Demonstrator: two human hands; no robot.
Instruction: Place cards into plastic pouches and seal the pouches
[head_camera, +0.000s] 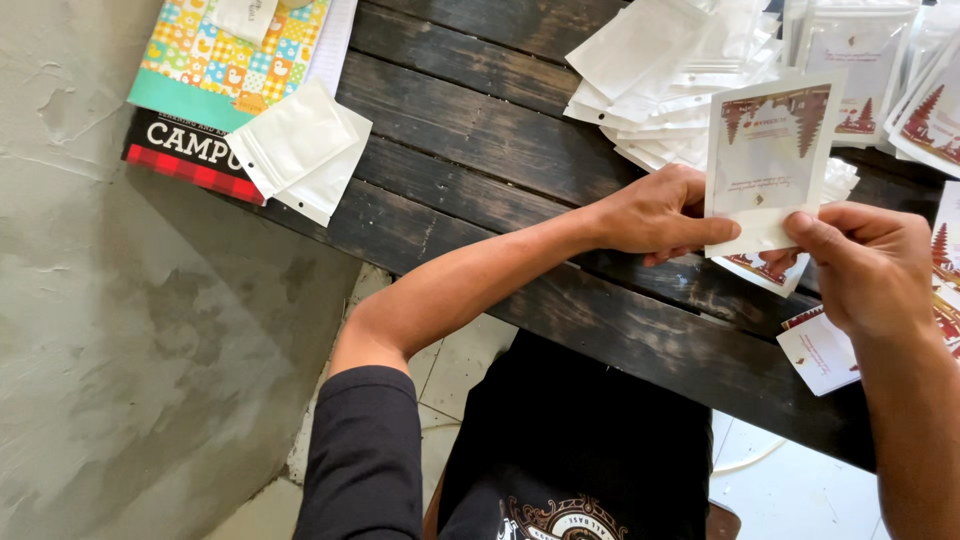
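Both hands hold one white card (765, 160) with a red-brown printed band along its top, upright over the dark wooden table (480, 140). My left hand (655, 215) pinches its lower left edge. My right hand (865, 265) grips its lower right corner. Under the card, more printed cards (765, 272) show between the two hands. A heap of plain white zip pouches (660, 75) lies on the table just behind the held card.
Two white pouches (300, 150) lie at the table's left end, overlapping colourful books (225, 60). Printed pouches (925, 110) pile up at the far right, with more cards (825, 350) near the front edge. A grey plaster wall (110, 300) stands left.
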